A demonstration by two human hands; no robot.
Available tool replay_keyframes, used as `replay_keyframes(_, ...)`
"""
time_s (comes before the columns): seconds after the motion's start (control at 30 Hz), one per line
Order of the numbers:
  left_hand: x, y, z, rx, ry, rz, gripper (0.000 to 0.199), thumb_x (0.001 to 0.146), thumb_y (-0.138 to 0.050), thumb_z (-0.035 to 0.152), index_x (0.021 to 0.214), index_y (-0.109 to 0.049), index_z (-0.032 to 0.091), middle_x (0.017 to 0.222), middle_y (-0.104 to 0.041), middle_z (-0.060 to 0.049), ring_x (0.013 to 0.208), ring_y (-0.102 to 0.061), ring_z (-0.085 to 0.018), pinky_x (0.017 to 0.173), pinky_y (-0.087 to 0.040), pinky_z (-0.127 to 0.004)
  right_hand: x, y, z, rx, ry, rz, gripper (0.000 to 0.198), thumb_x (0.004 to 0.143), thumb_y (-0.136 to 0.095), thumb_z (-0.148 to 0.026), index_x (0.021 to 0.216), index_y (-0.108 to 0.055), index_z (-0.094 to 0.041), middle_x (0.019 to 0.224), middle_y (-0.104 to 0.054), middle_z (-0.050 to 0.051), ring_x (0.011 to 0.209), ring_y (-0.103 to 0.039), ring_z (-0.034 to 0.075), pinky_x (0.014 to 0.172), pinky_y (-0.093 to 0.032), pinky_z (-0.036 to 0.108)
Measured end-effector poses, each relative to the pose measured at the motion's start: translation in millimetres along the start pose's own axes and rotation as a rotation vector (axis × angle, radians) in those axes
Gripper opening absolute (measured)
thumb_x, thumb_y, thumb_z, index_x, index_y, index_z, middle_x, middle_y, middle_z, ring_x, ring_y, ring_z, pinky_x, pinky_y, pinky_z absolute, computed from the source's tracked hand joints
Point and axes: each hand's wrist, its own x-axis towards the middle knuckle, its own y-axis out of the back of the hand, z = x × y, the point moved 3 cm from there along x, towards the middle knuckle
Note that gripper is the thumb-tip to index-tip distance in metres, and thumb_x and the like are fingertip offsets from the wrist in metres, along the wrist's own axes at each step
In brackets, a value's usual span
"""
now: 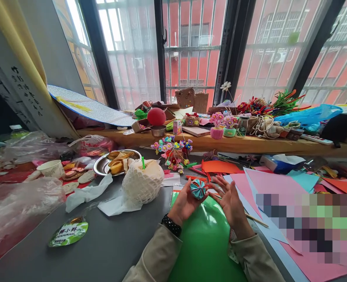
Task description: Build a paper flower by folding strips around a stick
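Note:
A small round folded-paper ornament [198, 189], teal with pinkish creases fanning out from its middle, rests in my left hand [182, 205], whose fingers curl around it. Close on its right side is my right hand [230, 203], fingers spread apart, with a lower fingertip near the ornament's edge; whether it touches I cannot tell. Both hands are above a glossy green sheet [202, 243] on the grey table. A thin wooden stick [257, 220] lies just right of my right wrist.
Left of my hands stand a netted white coconut [144, 182] and a metal bowl [98, 166] of peels. Pink paper sheets [267, 188] spread on the right. Behind are a bunch of crafted flowers [173, 150] and a crowded wooden sill [161, 141]. A green label [69, 234] lies front left.

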Motion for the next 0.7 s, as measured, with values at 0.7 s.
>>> replay_keyframes(0.7, -3, 5, 8, 0.197, -0.389, 0.129, 0.029, 0.073, -0.048, 0.039, 0.087, -0.059, 0.016, 0.097, -0.059, -0.007, 0.090, -0.054, -0.015, 0.078, -0.039, -0.027, 3, 11, -7, -0.736, -0.003, -0.207, 0.034, 0.047, -0.072, -0.022, 0.080, -0.064, -0.018, 0.083, -0.064, 0.003, 0.072, -0.059, 0.019, 0.066, -0.048, 0.032)
